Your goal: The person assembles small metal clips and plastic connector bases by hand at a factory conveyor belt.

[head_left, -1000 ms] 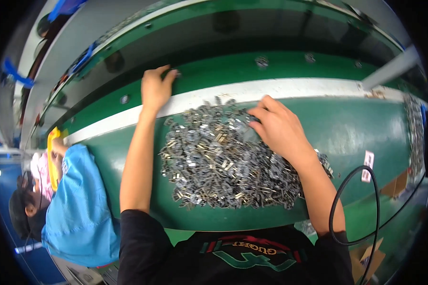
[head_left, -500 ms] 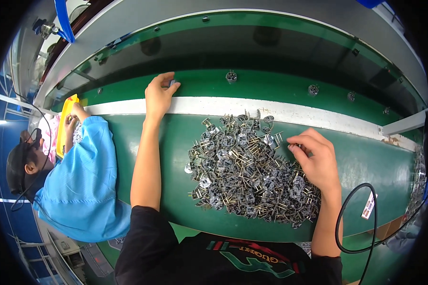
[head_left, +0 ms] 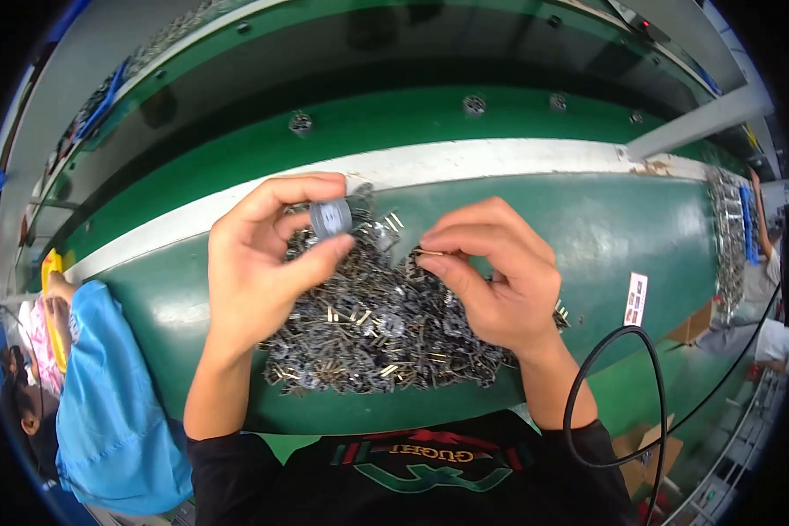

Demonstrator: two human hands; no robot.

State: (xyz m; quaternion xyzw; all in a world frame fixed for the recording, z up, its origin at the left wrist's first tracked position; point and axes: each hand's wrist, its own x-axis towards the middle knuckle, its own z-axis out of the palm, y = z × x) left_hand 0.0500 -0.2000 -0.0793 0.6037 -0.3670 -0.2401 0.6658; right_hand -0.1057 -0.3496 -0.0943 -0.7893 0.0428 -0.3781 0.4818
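My left hand [head_left: 250, 263] grips a short grey cylindrical part [head_left: 331, 218] between thumb and fingers, above the far left of a heap. Opposite it, my right hand [head_left: 504, 276] pinches a small dark piece with brass-coloured pins [head_left: 417, 261], partly hidden by the fingertips. Beneath both hands spreads the heap of small dark plug inserts with metal pins [head_left: 386, 329]. The two held parts are apart.
Beyond the green worktop [head_left: 622, 210] runs a white rail [head_left: 465, 158], then a green belt [head_left: 394, 123] carrying several small round parts. A black cable [head_left: 570, 412] loops beside my right forearm. A person in a blue garment [head_left: 114, 394] works at the left.
My left hand has come back from the belt to above the heap, with the grey part now plainly visible. My right hand has lifted a pinned piece. The view has shifted right.
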